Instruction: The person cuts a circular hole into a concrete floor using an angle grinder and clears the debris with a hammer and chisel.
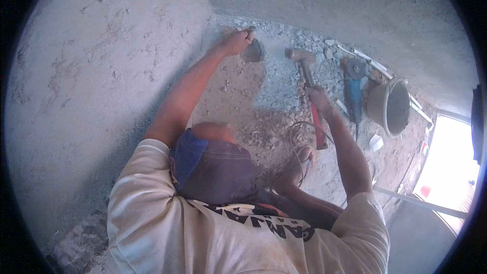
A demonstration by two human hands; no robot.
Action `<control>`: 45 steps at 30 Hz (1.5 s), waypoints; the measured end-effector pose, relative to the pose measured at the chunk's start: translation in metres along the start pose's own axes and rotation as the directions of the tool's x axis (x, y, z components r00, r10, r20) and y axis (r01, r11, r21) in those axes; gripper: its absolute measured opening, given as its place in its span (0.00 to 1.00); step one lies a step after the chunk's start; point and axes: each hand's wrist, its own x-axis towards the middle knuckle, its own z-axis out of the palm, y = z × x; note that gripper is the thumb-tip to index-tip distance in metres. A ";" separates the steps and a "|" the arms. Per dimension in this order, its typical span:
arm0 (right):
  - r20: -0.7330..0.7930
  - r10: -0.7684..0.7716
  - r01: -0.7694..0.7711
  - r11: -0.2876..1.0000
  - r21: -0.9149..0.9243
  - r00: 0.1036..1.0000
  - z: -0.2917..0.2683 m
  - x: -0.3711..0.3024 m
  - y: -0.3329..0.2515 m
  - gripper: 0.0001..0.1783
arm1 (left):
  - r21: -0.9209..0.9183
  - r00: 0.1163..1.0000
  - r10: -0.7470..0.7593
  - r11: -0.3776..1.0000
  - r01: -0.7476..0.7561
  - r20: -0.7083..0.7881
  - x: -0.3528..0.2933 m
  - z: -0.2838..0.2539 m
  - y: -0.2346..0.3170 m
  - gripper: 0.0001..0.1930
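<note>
My left hand is closed around a short chisel, whose blunt end sticks up above the fist; its lower part is hidden. Beside that fist lies a dark round hollow in the rubble-strewn floor. My right hand grips a hammer by its handle. The handle's lower part is red, and the blocky metal head is raised to the right of the chisel, apart from it.
Broken rubble lines the wall's foot. To the right are a blue angle grinder, a bucket and white pipes. A cable loops near my foot. Walls rise on the left and at the back; a bright doorway stands far right.
</note>
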 end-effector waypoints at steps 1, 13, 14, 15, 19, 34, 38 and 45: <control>-0.031 0.012 -0.013 0.999 -0.033 0.999 0.001 -0.004 -0.006 0.19 | -0.024 0.999 0.032 0.999 -0.031 0.006 0.000 0.000 0.004 0.15; -0.482 -0.631 0.564 0.770 -0.297 0.608 0.011 -0.058 -0.096 0.14 | -0.005 0.984 0.179 0.984 -0.179 -0.024 -0.001 0.013 -0.018 0.17; -0.467 -0.653 0.591 0.751 -0.295 0.596 0.013 -0.060 -0.107 0.15 | -0.002 0.980 0.194 0.981 -0.194 -0.037 0.000 0.018 -0.020 0.17; -0.451 -0.675 0.618 0.730 -0.293 0.584 0.015 -0.061 -0.116 0.15 | 0.002 0.977 0.207 0.978 -0.207 -0.050 0.001 0.022 -0.021 0.18; -0.395 -0.703 0.542 0.710 -0.450 0.592 0.012 -0.083 -0.146 0.15 | -0.005 0.977 0.212 0.977 -0.213 -0.015 0.005 0.022 -0.017 0.18; -0.382 -0.571 0.399 0.804 -0.442 0.727 0.058 -0.051 -0.109 0.19 | -0.031 0.992 0.104 0.994 -0.107 -0.065 -0.002 0.024 -0.009 0.16; -0.555 -0.598 0.583 0.779 -0.232 0.578 0.051 -0.084 -0.161 0.16 | -0.044 0.995 0.099 0.994 -0.100 -0.021 -0.003 0.017 -0.015 0.17; -0.276 -0.237 0.071 0.863 -0.501 0.931 0.103 -0.027 -0.089 0.19 | -0.080 0.989 0.137 0.987 -0.141 -0.056 0.004 0.024 -0.013 0.16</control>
